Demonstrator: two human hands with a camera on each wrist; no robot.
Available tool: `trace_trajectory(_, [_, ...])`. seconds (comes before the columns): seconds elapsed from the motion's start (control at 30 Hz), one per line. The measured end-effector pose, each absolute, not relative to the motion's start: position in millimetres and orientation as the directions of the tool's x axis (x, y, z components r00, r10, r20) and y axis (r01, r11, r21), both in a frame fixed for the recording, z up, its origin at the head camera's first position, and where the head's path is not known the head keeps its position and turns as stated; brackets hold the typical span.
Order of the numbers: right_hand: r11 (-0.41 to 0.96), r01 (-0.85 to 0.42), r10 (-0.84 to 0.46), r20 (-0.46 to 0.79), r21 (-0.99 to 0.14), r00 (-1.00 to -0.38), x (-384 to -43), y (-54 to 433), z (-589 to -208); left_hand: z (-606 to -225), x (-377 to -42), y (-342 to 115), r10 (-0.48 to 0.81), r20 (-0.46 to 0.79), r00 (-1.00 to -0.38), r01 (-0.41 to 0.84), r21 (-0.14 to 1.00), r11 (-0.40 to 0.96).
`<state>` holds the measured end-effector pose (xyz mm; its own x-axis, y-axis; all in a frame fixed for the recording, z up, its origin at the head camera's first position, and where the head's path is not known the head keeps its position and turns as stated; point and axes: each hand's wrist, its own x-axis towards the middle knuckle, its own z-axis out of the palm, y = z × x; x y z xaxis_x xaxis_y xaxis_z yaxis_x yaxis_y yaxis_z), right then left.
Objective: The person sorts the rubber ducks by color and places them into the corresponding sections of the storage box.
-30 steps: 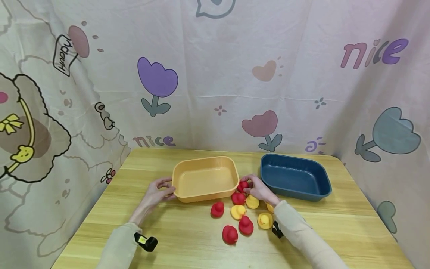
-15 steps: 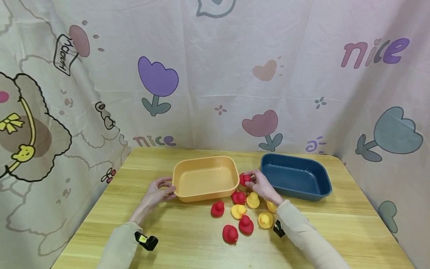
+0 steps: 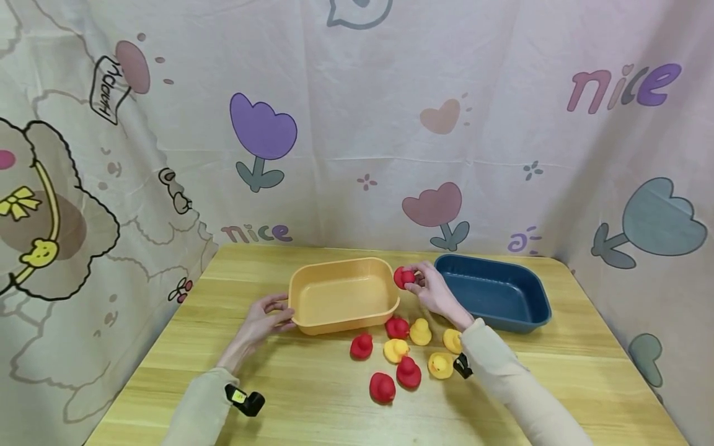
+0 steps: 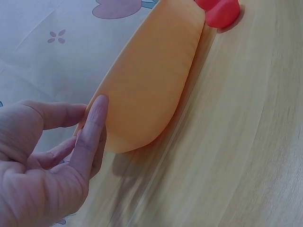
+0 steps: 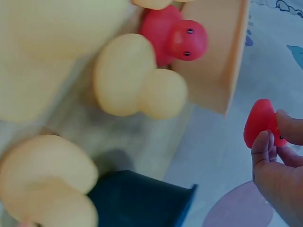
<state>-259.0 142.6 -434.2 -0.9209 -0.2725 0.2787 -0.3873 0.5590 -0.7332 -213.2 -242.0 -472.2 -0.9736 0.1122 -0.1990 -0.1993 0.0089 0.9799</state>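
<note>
Raised between the two tubs in the head view, a red rubber duck (image 3: 404, 278) is pinched by the thumb and fingertips of my right hand (image 3: 437, 294). The right wrist view shows the same red duck (image 5: 261, 124) there. My left hand (image 3: 262, 322) holds the left end of a light-orange plastic tub (image 3: 346, 323), with nothing seen inside it. In the left wrist view the fingers (image 4: 97, 111) lie against its outer wall. Before the tub lie more red ducks (image 3: 382, 388) and yellow ducks (image 3: 421, 332), loose on the table.
A dark blue tub (image 3: 493, 294) stands at the back right, behind the right forearm. The wooden table (image 3: 312, 402) reaches back to a patterned curtain (image 3: 346, 124). Several ducks sit close together at the orange tub's right front corner.
My right hand has lifted the red duck off the table, up and away beside the orange tub's right rim. The left hand keeps its place at the tub.
</note>
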Motion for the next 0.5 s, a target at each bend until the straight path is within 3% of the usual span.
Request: trace_trajectory(0.5, [0.545, -0.521, -0.422, 0.321, -0.657, -0.848, -268, 103, -379, -475, -214, -234, 0.112, -0.202, -0.973, -0.208, 0.977, -0.05])
